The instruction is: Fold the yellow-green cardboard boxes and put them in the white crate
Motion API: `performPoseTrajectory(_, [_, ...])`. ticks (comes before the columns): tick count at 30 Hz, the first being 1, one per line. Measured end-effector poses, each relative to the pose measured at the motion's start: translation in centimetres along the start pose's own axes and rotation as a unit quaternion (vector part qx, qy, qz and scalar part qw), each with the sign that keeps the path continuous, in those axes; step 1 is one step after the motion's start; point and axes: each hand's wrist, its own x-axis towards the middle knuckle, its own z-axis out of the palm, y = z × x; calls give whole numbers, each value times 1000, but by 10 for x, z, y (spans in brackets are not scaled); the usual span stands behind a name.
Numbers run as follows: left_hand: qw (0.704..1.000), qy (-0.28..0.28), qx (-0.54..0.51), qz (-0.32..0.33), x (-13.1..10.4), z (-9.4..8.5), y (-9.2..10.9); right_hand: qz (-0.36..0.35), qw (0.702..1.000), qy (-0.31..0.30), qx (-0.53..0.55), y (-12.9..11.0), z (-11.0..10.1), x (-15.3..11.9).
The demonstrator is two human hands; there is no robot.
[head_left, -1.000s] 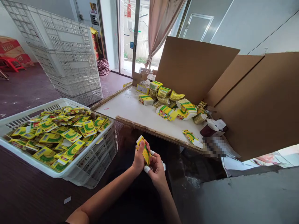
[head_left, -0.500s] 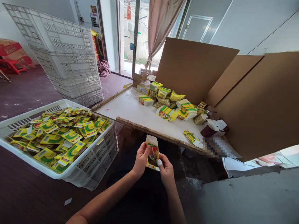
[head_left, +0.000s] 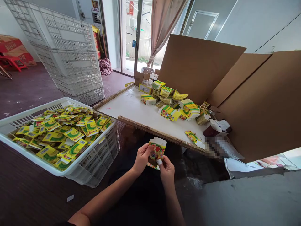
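A small printed carton (head_left: 160, 147), yellow, green and red with a pale top flap, is held between both hands in front of the table edge. My left hand (head_left: 142, 157) pinches its left side. Fingers of my right hand (head_left: 167, 171) grip the lower right part, and something white covers the thumb tip. Stacks of similar cartons (head_left: 166, 91) lie on the white table (head_left: 131, 106). One flat carton (head_left: 193, 137) rests by the table's near edge.
To the left is a white crate (head_left: 58, 173) heaped with yellow-green cartons (head_left: 73, 134). Behind it several white crates (head_left: 77, 64) are stacked. Cardboard sheets (head_left: 199, 69) stand along the table's far side. A dark red container (head_left: 211, 131) sits at the table's right.
The carton between my hands looks wider, its printed face turned more toward the camera. Both hands keep their grip. The view has shifted slightly.
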Motion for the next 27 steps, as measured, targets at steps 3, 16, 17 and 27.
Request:
performPoseTrajectory(3, [987, 46, 85, 127, -2, -6, 8, -105, 983, 27, -145, 6, -21, 9])
performPoseTrajectory(16, [828, -232, 511, -5, 8, -19, 3, -300, 902, -32, -308, 1, -16, 8])
performPoseTrajectory(17, [837, -213, 504, -2, 6, -20, 3, -268, 920, 10, -285, 1, -15, 7])
performPoseTrajectory(27, [835, -269, 468, 108, -9, -4, 4, 247, 935, -56, 248, 10, -7, -2])
